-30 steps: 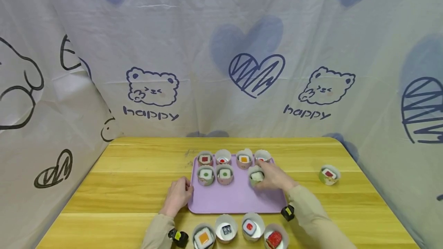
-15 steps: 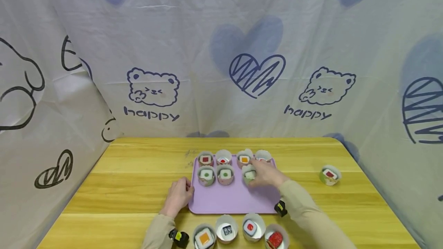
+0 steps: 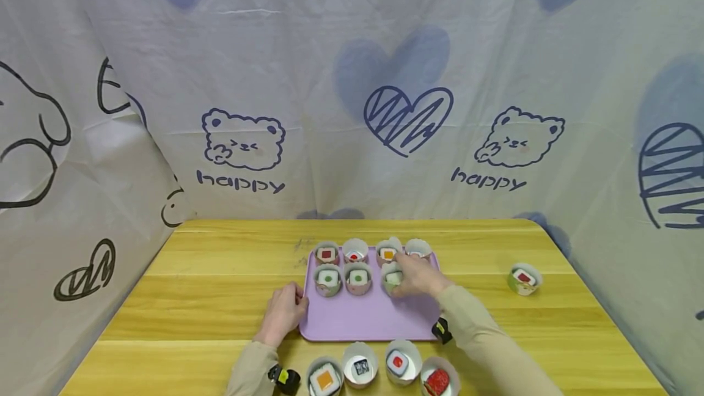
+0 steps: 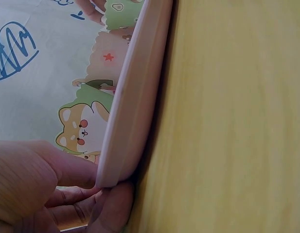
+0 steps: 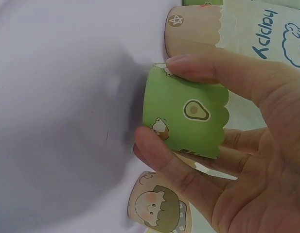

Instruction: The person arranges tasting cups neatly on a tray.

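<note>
My right hand (image 3: 416,275) holds a green paper cupcake cup (image 5: 186,111) printed with an avocado, thumb and fingers on opposite sides of its wall. A pale square piece sits inside it. The cup is upright at the lilac tray (image 3: 357,319), right of two cups with green-dotted pieces; the right wrist view shows its base close to the tray surface, contact unclear. At the tray's left side, my left hand (image 3: 283,310) pinches the rim, as the left wrist view shows at the tray edge (image 4: 132,111).
Several filled cups line the tray's back, including one with an orange-topped piece (image 3: 388,254). Several more stand before the tray, among them a cup with a red piece (image 3: 438,377). A lone cup (image 3: 524,280) stands on the wooden table (image 3: 192,298) at right. A printed curtain (image 3: 330,78) hangs behind.
My right hand has carried the green cup leftward over the tray, closer to the two green-dotted cups. The left hand has stayed at the tray's rim.
</note>
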{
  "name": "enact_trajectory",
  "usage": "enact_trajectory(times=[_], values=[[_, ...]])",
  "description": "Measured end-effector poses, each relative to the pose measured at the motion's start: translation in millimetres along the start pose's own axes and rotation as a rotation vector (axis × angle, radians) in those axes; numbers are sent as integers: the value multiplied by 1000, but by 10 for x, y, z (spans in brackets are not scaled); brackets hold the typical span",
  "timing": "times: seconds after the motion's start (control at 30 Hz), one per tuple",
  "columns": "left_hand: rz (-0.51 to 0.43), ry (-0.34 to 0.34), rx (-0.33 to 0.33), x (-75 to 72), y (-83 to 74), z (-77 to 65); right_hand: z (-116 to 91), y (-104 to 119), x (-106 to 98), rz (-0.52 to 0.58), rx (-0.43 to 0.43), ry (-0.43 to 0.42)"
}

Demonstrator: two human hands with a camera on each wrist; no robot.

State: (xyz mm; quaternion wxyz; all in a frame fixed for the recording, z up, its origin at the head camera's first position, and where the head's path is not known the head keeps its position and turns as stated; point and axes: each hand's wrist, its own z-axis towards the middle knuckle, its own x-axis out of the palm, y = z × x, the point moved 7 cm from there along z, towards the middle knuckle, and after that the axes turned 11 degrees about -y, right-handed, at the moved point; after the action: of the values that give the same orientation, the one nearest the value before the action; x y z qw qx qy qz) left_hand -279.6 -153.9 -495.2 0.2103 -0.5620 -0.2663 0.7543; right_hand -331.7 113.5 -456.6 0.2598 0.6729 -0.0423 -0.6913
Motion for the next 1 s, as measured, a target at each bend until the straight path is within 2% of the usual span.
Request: enact_trajectory(times=[0.37,0.63,1.0], values=[[2,-5,4,0,-1,2,12,1,16,-2,-14,-22],[3,-13,13,-8,0,-10,2,-37,33,37,33,-30],[-2,-10,6,0,0,-6,15,-50,43,57,49,-49]])
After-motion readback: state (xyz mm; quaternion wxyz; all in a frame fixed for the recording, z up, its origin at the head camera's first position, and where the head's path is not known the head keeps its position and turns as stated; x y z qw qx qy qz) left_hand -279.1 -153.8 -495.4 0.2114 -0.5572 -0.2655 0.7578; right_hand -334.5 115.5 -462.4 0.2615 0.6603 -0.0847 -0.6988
